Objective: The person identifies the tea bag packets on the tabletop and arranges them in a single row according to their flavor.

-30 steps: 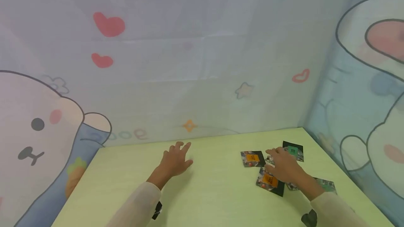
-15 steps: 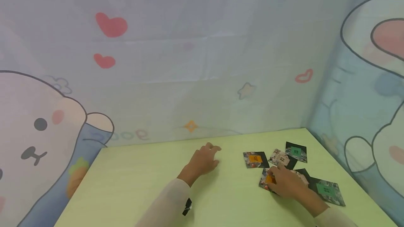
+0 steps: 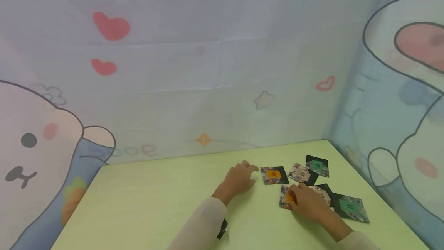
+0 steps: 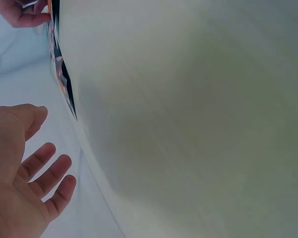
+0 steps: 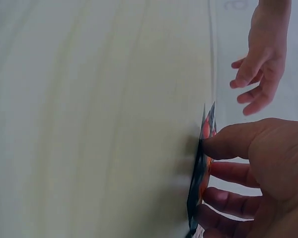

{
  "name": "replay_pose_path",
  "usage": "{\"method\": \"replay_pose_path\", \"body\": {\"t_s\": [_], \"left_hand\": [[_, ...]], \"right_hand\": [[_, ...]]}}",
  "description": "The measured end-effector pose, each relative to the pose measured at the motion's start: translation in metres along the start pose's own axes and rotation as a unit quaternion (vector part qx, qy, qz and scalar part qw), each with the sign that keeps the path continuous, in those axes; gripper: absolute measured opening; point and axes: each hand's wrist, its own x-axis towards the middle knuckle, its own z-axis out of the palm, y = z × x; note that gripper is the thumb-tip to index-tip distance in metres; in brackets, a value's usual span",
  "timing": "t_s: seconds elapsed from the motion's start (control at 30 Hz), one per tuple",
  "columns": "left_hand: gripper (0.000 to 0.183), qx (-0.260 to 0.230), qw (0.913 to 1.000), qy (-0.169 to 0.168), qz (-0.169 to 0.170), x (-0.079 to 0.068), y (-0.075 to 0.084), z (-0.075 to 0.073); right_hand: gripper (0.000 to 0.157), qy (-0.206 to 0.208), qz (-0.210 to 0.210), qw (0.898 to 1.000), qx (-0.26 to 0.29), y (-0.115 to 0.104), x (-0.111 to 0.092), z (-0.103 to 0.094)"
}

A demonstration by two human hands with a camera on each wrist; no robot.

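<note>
Flat dark cards with printed pictures lie on the right part of the table. My right hand [image 3: 308, 203] is over the nearer orange-labelled card [image 3: 286, 198]. In the right wrist view, thumb and curled fingertips pinch this card [image 5: 204, 173] near its edge, and it lies low at the table surface. My left hand [image 3: 237, 180] hovers to the left of the other orange-labelled card [image 3: 274, 174] and holds nothing. Its fingers [image 4: 50, 173] are spread and slightly bent in the left wrist view.
Two beige-labelled cards [image 3: 300, 173] and two green-labelled cards [image 3: 351, 205] lie further right, some overlapping. The pale green table [image 3: 145, 203] reaches back to a cloth backdrop [image 3: 173, 68] with cartoon prints, and a second cloth [image 3: 409, 126] stands along the right side.
My right hand has come down and nearer, from over the beige-labelled card onto the nearer orange-labelled card. The left hand has moved right, toward the cards.
</note>
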Motion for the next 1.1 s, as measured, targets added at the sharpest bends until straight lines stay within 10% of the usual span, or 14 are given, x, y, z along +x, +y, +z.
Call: {"method": "replay_pose_path", "body": {"t_s": [0.57, 1.1], "left_hand": [[0.035, 0.066, 0.9963, -0.002, 0.054, 0.053, 0.057, 0.022], [0.030, 0.068, 0.9904, -0.113, 0.042, 0.062, 0.071, 0.013]], "right_hand": [[0.039, -0.004, 0.025, 0.999, 0.028, -0.002, 0.004, -0.001], [0.042, -0.003, 0.016, 0.999, 0.031, 0.001, 0.005, -0.001]]}}
